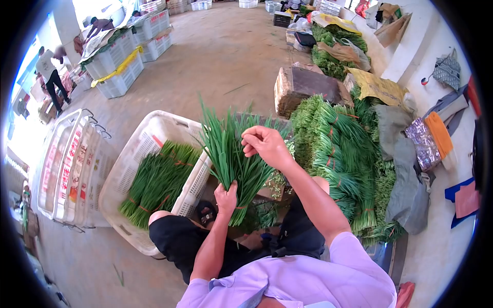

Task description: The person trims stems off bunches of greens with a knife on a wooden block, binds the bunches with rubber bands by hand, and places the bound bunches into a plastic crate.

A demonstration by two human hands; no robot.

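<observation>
My left hand (225,198) is closed around the lower part of a bunch of long green leaves (223,146), whose tips fan upward. Over the bunch's right side hangs my right hand (262,145), fingers curled and pinched; anything between them is too small to make out. More green leaves (251,179) lie beneath my hands, partly hidden. Left of them, a white plastic basket (117,179) holds tied green bundles (162,182). Several bundles with red ties (341,154) are heaped to my right.
Stacked white crates (72,169) stand at the left, with more crates (115,64) beyond. A brown box (308,84) sits ahead on the right, near a yellow sack (380,91) and grey cloth (408,190). A person (50,72) stands far left.
</observation>
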